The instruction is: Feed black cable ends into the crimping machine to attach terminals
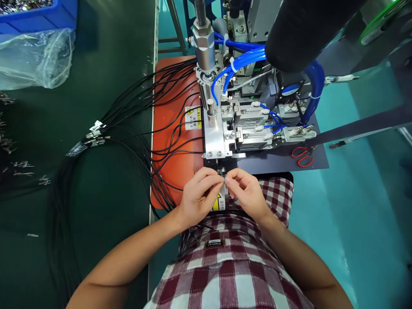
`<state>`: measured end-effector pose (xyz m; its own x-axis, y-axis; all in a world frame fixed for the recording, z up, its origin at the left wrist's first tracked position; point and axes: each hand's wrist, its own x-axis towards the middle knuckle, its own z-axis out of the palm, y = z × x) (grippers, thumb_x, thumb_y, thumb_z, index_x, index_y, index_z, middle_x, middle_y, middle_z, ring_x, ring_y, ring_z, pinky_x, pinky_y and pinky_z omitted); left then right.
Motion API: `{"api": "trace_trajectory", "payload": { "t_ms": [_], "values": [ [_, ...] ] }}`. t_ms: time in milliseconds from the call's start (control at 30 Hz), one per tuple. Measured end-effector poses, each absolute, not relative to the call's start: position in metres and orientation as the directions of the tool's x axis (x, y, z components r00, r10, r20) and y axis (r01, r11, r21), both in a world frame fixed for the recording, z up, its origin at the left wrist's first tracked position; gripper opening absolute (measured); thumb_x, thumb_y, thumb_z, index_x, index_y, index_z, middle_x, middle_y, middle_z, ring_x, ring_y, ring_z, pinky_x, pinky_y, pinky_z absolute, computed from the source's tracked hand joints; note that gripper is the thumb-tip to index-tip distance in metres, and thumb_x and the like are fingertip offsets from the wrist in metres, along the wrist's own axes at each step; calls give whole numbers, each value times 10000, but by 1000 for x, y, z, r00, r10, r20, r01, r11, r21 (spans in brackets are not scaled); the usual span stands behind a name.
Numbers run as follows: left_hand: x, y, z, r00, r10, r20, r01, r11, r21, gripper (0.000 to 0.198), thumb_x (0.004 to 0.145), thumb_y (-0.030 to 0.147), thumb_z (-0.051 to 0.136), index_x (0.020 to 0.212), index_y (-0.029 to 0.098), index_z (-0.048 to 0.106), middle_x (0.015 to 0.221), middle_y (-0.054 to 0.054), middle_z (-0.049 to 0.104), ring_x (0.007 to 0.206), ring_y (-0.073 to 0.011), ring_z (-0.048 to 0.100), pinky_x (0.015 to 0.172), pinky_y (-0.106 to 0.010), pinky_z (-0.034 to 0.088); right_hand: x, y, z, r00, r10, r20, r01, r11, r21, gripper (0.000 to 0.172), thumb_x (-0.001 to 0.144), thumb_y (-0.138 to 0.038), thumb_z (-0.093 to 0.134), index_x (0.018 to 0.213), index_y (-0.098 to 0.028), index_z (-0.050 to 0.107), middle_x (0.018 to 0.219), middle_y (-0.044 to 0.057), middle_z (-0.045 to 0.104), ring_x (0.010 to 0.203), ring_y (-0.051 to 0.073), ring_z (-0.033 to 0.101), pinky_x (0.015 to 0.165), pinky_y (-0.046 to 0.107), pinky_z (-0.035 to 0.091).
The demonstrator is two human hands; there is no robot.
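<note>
My left hand (200, 194) and my right hand (245, 192) meet fingertip to fingertip just below the front of a metal machine head (216, 141). Both hands pinch a small part (224, 180) between thumb and fingers; it looks like the metal end of a thin black cable, but it is too small to name surely. A yellow warning label (219, 202) shows between the hands. Several black cables (167, 128) fan out to the left across an orange pad (174, 116).
The cables end in metal connectors (93, 136) on the dark green table (106, 206). Blue air hoses (241, 60) loop over the machine. Red scissors (302, 155) lie on the dark baseplate at right. A plastic bag (35, 58) and a blue bin (38, 15) sit far left.
</note>
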<state>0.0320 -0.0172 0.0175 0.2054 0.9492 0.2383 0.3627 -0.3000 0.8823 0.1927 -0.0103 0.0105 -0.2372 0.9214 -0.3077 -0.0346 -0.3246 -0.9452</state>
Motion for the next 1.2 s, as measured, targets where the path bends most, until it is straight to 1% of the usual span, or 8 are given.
{"api": "trace_trajectory", "payload": {
  "t_ms": [67, 200, 267, 433, 567, 667, 867, 1200],
  "values": [
    [29, -15, 16, 285, 913, 292, 381, -388, 839, 142, 889, 113, 529, 934, 185, 642, 882, -53, 599, 822, -141, 573, 720, -261, 483, 193, -10, 10, -266, 907, -327, -72, -357, -931, 227, 857, -382, 607, 760, -191, 534, 563, -61, 442, 483, 84, 400, 468, 224, 327],
    [26, -10, 23, 375, 923, 83, 474, -268, 839, 147, 930, 136, 483, 1013, 179, 596, 916, -47, 586, 863, -140, 561, 769, -262, 478, 196, -7, 5, -223, 928, -299, -11, -309, -951, 190, 872, -338, 593, 768, -188, 541, 581, -56, 444, 507, 86, 401, 490, 228, 327],
    [23, -8, 25, 377, 925, 41, 539, -255, 803, 164, 934, 136, 481, 1062, 172, 577, 944, -48, 585, 884, -140, 559, 787, -259, 473, 199, -2, 1, -190, 944, -271, 42, -268, -963, 176, 877, -330, 587, 779, -189, 550, 613, -45, 469, 530, 92, 421, 512, 234, 342],
    [11, -1, 17, 324, 936, 140, 649, -328, 686, 128, 926, 152, 507, 953, 160, 632, 830, -30, 577, 790, -140, 572, 724, -241, 476, 203, 10, -15, -167, 945, -280, 115, -263, -958, 192, 868, -350, 584, 774, -184, 559, 671, -22, 520, 551, 98, 441, 528, 241, 353],
    [4, 2, 9, 435, 886, 162, 659, -436, 613, 236, 940, 153, 465, 1064, 161, 666, 873, -53, 599, 811, -147, 596, 683, -229, 484, 200, 13, -24, -176, 932, -316, 120, -298, -947, 191, 854, -347, 589, 773, -175, 573, 656, -23, 517, 545, 97, 429, 522, 241, 342],
    [2, 2, 9, 481, 862, 158, 691, -484, 536, 312, 944, 151, 424, 1137, 184, 667, 795, -34, 551, 732, -137, 573, 611, -218, 468, 198, 13, -25, -173, 926, -335, 115, -318, -941, 201, 846, -360, 596, 775, -173, 577, 647, -25, 510, 549, 98, 428, 524, 242, 344],
    [2, 1, 8, 492, 863, 113, 728, -479, 490, 328, 940, 164, 422, 1162, 198, 660, 822, -41, 547, 750, -143, 577, 630, -226, 493, 197, 13, -22, -165, 920, -354, 120, -338, -934, 224, 839, -381, 603, 768, -171, 576, 640, -21, 514, 555, 101, 424, 521, 242, 344],
    [2, 2, 8, 515, 849, 115, 758, -514, 402, 346, 955, 181, 381, 1168, 191, 653, 847, -52, 539, 743, -147, 560, 616, -232, 483, 198, 13, -20, -171, 912, -373, 120, -357, -926, 223, 850, -385, 593, 778, -176, 567, 638, -24, 508, 555, 101, 425, 515, 238, 348]
  ]
}}
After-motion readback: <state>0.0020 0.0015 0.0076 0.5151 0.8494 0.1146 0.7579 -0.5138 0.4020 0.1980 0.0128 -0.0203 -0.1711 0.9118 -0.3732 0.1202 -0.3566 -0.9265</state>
